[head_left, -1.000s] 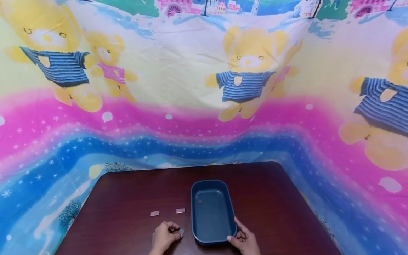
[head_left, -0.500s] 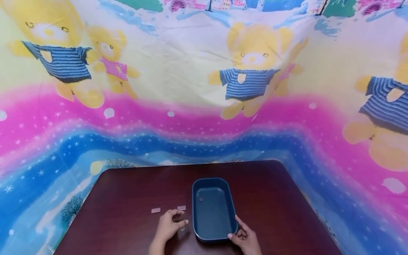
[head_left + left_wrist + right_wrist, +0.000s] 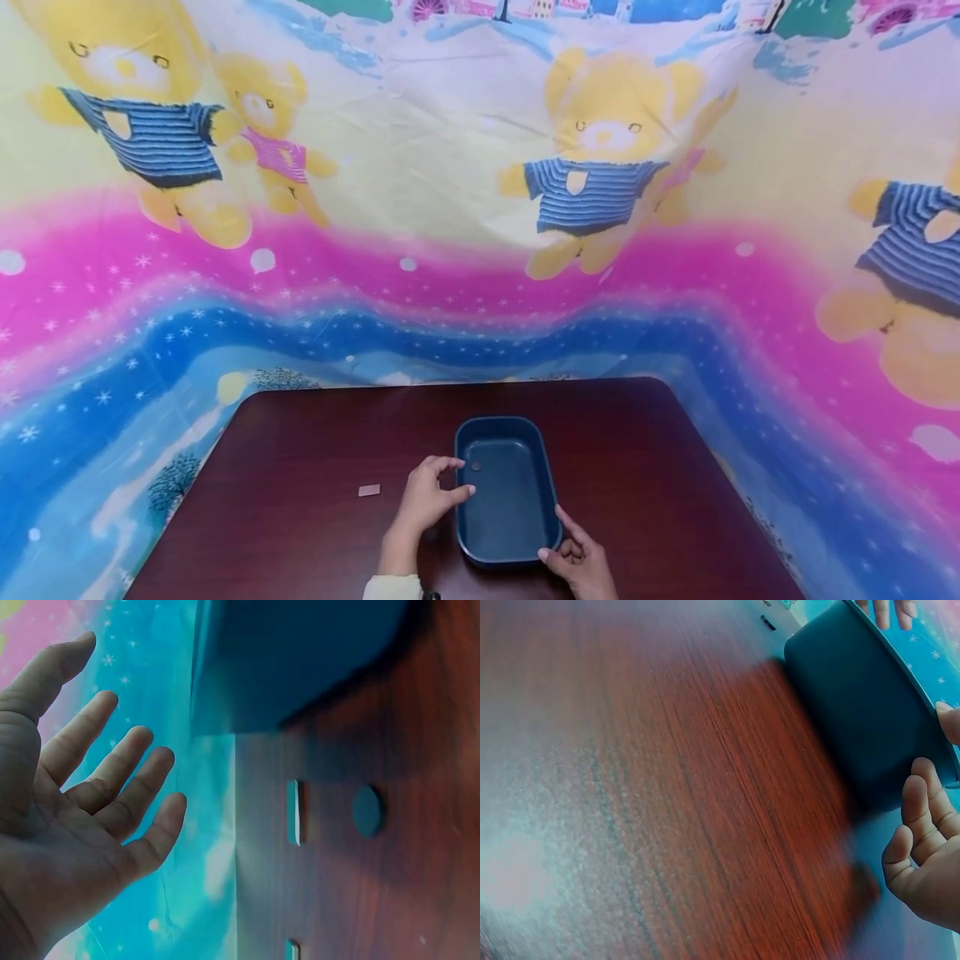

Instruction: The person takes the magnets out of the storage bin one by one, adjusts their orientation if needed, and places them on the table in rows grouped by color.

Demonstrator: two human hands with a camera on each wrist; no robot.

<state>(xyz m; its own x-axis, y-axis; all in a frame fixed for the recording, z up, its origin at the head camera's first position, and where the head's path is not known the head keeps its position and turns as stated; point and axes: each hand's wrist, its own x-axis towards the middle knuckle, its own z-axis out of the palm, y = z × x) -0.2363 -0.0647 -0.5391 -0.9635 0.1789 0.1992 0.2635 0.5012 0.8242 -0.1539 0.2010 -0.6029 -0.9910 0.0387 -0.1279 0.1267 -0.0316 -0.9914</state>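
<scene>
My left hand [image 3: 431, 500] hovers at the left rim of the dark blue rectangular container [image 3: 543, 483], thumb and fingertips overlapping its inside in the head view. The left wrist view shows this hand [image 3: 82, 825] with fingers spread and nothing in them. My right hand [image 3: 581, 560] holds the container's near right corner, thumb on the rim, fingers against the outer wall [image 3: 862, 705]. A small round disc [image 3: 476, 467] lies inside the container. Beside it on the table, the left wrist view has another round disc [image 3: 368, 811] and a flat rectangular piece [image 3: 294, 812], both behind my left hand in the head view.
Another small pinkish rectangular piece [image 3: 370, 491] lies farther left on the glossy dark brown table [image 3: 300, 533]. A cloth printed with bears [image 3: 420, 200] hangs close around the table's back and side edges.
My left hand has left the disc on the table and moved up and right to the container's rim, now covering the nearer rectangular piece. My right hand stays on the corner.
</scene>
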